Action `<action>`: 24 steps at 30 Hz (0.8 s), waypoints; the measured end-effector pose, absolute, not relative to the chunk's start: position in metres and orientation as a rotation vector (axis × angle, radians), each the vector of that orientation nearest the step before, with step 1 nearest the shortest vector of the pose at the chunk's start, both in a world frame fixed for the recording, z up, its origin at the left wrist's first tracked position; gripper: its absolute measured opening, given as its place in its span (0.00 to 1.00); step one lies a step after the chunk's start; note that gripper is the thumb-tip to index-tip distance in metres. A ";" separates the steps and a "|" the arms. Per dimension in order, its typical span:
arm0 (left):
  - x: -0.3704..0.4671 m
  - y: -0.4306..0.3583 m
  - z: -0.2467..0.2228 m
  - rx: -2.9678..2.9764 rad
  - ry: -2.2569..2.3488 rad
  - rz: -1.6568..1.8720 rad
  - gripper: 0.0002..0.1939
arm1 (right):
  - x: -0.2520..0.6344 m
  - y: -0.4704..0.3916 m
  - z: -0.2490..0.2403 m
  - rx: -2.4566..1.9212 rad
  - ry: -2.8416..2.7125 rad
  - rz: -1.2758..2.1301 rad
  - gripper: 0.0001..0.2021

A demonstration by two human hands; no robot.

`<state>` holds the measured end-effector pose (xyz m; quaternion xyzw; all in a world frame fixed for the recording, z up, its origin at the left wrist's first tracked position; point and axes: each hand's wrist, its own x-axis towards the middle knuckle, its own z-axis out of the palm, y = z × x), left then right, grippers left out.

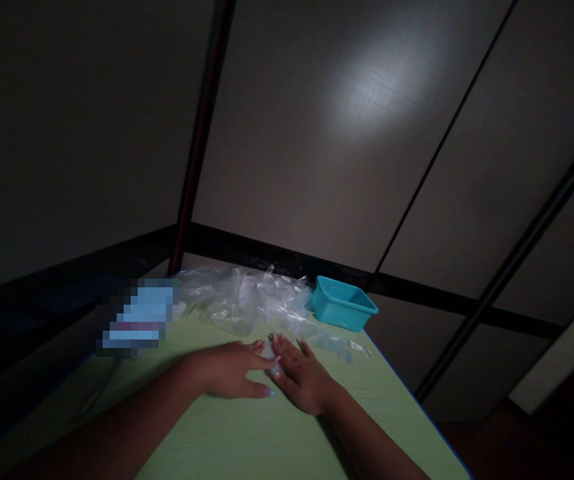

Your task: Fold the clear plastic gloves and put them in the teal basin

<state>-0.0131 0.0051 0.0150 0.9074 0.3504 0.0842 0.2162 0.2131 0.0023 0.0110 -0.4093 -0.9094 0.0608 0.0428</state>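
Note:
Both my hands meet over the light green table, around a small whitish, translucent piece whose kind I cannot make out. My left hand comes in from the left with its fingers stretched out. Its thumb stands apart, and the fingertips touch the piece. From the right, my right hand lies nearly flat, fingers extended and slightly spread, against the piece's other side. Fingers cover part of it. Just beyond the hands spreads a crumpled heap of clear plastic film or bags.
A turquoise plastic basket stands at the table's far right corner. On the left is a blurred-out, light blue rectangular thing. Dark panelled doors rise behind the table, whose blue edge runs down the right.

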 end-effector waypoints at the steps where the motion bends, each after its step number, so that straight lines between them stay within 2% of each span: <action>1: -0.013 0.005 0.016 2.521 0.987 0.225 0.36 | 0.213 0.002 0.011 -1.254 -2.780 0.189 0.30; 3: -0.013 0.003 0.016 2.553 1.013 0.206 0.38 | 0.213 0.002 0.011 -1.259 -2.771 0.189 0.30; 18: -0.019 0.002 0.024 2.522 1.046 0.080 0.33 | 0.215 -0.004 0.014 -1.174 -2.701 0.134 0.28; 24: -0.018 0.000 0.026 2.522 1.054 0.084 0.29 | 0.207 -0.009 0.019 -1.059 -2.795 0.317 0.27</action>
